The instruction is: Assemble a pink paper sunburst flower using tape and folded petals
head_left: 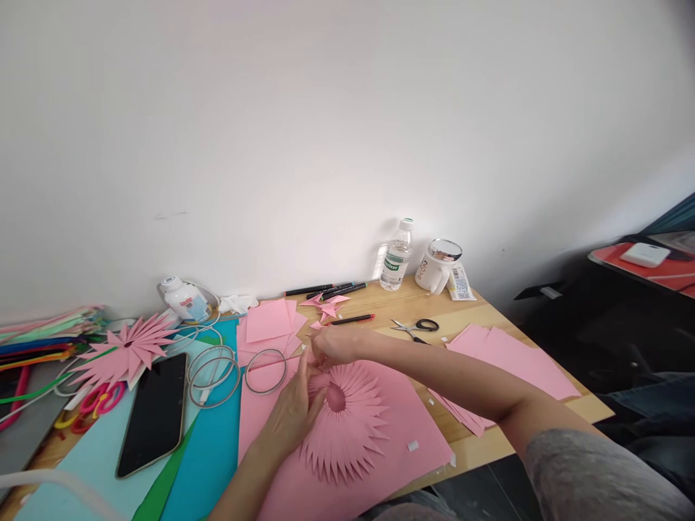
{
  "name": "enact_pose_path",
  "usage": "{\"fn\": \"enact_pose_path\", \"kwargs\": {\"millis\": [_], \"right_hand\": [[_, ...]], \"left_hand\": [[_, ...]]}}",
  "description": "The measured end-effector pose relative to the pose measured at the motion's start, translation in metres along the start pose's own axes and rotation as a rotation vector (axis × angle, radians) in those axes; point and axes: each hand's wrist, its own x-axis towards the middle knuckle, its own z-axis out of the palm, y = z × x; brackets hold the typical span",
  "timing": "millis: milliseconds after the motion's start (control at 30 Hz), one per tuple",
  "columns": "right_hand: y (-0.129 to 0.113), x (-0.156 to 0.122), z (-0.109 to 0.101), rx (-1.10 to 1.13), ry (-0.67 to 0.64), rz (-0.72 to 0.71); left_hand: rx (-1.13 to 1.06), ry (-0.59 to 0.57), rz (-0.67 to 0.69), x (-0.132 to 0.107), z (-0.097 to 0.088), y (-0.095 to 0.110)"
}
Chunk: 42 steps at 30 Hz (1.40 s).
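A large pink folded-paper rosette point(361, 427), with pointed pleats round a central hole, lies on pink paper point(418, 405). My left hand point(290, 409) is closed on its upper left side, thumb lying over the pleats by the hole. Just above, at the rosette's far left edge, my right hand point(335, 346) is bent into a pinch close to the left fingertips. What the right fingers pinch is hidden by the hand. A thin metal hoop point(266, 391) lies left of the hands, and a pen point(352, 319) lies beyond them.
Black-handled scissors point(426, 325), a water bottle point(395, 264) and a white mug point(431, 269) stand or lie at the back right. Pink sheets point(521, 365) are at right. A phone point(153, 412), a smaller rosette point(127, 346) and a white bottle point(185, 298) are at left.
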Motion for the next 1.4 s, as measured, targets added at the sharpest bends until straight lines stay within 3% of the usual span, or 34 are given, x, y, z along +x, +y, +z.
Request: {"fn": "enact_pose_path", "kwargs": {"millis": [433,700,1400], "right_hand": [[-0.019,-0.007,-0.002,-0.136,0.038,-0.017],[-0.009,-0.007,0.007,-0.132,0.042,-0.011],[-0.013,-0.011,0.003,-0.114,0.05,0.007]], "left_hand": [[-0.051,-0.001,0.003,0.001,-0.001,0.002],[-0.033,0.0,-0.003,0.0,0.001,-0.001],[-0.047,0.015,-0.012,-0.001,0.001,-0.001]]}}
